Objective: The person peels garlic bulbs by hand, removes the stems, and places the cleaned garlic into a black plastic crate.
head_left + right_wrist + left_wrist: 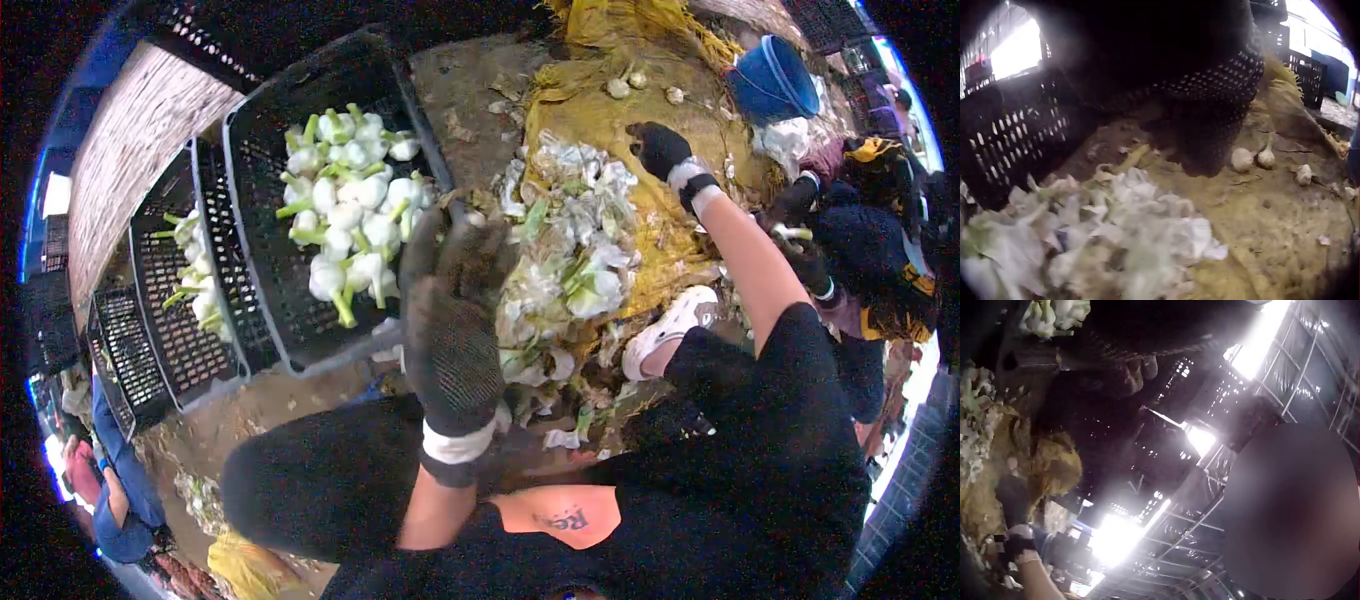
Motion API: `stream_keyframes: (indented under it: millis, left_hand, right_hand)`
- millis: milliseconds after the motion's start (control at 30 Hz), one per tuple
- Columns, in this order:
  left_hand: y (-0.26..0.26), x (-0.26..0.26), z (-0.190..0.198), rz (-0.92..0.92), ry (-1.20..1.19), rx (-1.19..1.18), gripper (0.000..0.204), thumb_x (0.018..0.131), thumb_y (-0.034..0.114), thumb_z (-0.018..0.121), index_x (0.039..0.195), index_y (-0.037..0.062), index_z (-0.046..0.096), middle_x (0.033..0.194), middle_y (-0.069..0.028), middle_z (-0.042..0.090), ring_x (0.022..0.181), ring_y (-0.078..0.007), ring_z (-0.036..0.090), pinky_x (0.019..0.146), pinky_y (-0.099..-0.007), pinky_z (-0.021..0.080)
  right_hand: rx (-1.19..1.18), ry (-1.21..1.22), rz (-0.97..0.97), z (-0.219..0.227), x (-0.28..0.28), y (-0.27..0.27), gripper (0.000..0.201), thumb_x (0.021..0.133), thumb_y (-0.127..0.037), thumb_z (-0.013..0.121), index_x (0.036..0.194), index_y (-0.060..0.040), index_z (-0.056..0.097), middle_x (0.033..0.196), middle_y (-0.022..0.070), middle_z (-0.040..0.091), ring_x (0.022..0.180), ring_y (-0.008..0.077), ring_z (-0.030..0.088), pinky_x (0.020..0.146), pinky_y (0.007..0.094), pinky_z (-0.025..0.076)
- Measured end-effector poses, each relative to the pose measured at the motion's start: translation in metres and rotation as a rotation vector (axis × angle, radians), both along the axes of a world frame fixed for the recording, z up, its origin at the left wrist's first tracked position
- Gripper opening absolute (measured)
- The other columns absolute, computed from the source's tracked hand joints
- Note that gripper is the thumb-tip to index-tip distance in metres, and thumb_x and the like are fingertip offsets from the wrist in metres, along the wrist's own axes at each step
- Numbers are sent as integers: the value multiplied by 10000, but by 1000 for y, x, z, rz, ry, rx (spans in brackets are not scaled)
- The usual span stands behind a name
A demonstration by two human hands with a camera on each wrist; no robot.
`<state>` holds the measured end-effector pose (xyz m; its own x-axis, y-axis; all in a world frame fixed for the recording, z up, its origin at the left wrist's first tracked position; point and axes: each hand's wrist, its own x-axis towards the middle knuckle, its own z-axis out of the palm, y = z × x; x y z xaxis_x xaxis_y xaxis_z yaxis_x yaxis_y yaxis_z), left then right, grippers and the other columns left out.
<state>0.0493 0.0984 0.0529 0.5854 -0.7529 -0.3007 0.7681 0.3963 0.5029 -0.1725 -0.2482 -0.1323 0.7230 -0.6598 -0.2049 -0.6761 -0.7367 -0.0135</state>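
My left hand (455, 320), in a dark glove, is beside the black crate (232, 190) of trimmed garlic bulbs (350, 200). Its fingers curl round a dark rod-like thing (1029, 360), whose end sticks out in the left wrist view; what it is, I cannot tell. My gloved right hand (662, 152) hovers over or touches the yellow sack (560, 100), with nothing visible in its fingers. In the right wrist view this hand (1204, 119) is dark, its fingers pointing down near a few loose bulbs (1242, 160). Between the hands lies a heap of peelings (570, 230).
More black crates (175, 350) stand at the left, one with bulbs. A blue bucket (775, 82) is at the upper right. Another person's gloved hand (795, 200) is at the right, by a garlic stem (793, 232). A white shoe (670, 330) rests by the peelings.
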Motion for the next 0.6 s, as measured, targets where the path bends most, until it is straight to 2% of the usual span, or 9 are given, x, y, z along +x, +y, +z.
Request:
stream_keyframes:
  millis: [33, 167, 233, 267, 333, 433, 500, 567, 600]
  left_hand:
    - [-7, -6, -7, -20, -50, 29, 600, 920, 270, 496, 1414, 20, 266, 1344, -190, 441, 1251, -368, 428, 1082, -483, 306]
    - [-18, -11, -27, -89, -126, 129, 609, 905, 253, 513, 1402, -9, 279, 1325, -188, 460, 1234, -348, 454, 1057, -486, 332]
    - [-24, -13, -36, -107, -138, 183, 609, 902, 247, 516, 1399, -16, 282, 1325, -190, 458, 1238, -342, 450, 1054, -487, 334]
    - [-27, -14, -38, -130, -127, 202, 611, 903, 242, 519, 1401, -16, 277, 1325, -193, 457, 1238, -342, 451, 1057, -483, 333]
    - [-35, -20, -41, -131, -110, 172, 605, 910, 221, 521, 1404, -18, 267, 1334, -194, 450, 1242, -340, 448, 1064, -469, 328]
    - [-42, -28, -46, -238, -175, 263, 595, 914, 209, 521, 1400, -25, 270, 1343, -192, 445, 1250, -330, 442, 1070, -466, 320]
    - [-40, -31, -56, -245, -178, 221, 585, 914, 196, 522, 1400, -20, 279, 1361, -184, 434, 1259, -315, 436, 1078, -450, 308]
    - [-39, -32, -56, -314, -174, 251, 573, 924, 180, 518, 1408, -10, 277, 1381, -164, 421, 1277, -286, 419, 1085, -423, 299]
    - [-36, -31, -60, -311, -164, 247, 573, 924, 180, 518, 1408, -10, 277, 1381, -164, 421, 1277, -286, 419, 1085, -423, 299]
  right_hand:
    - [71, 45, -101, -13, 4, -14, 438, 868, -354, 555, 1240, -125, 562, 1156, 208, 595, 1066, 375, 561, 907, 431, 452]
    - [176, -33, -269, -35, 33, -59, 605, 861, -479, 553, 1328, -106, 461, 1190, 253, 563, 1094, 404, 543, 914, 435, 444]
    - [253, -187, -372, -53, 47, -79, 642, 871, -417, 548, 1406, -126, 344, 1166, 265, 571, 1060, 412, 561, 889, 449, 455]
    - [138, -51, -367, -67, 54, -89, 652, 884, -308, 525, 1451, -159, 241, 1172, 266, 568, 1066, 419, 555, 884, 452, 454]
    - [140, -112, -484, -89, 64, -102, 654, 870, -216, 526, 1457, -190, 239, 1213, 261, 543, 1087, 412, 544, 896, 449, 448]
    - [128, -195, -438, -151, 49, -139, 627, 863, -216, 541, 1438, -188, 292, 1235, 251, 531, 1097, 397, 543, 901, 445, 446]
    - [175, -43, -456, -99, 67, -118, 496, 862, -248, 563, 1338, -152, 458, 1212, 223, 558, 1091, 364, 560, 900, 426, 447]
    - [44, -132, -307, -93, 52, -100, 433, 851, -275, 603, 1255, -131, 539, 1158, 196, 603, 1064, 344, 582, 897, 402, 452]
    - [94, -186, -270, -93, 48, -94, 427, 845, -289, 622, 1232, -118, 559, 1134, 191, 617, 1053, 334, 592, 894, 383, 454]
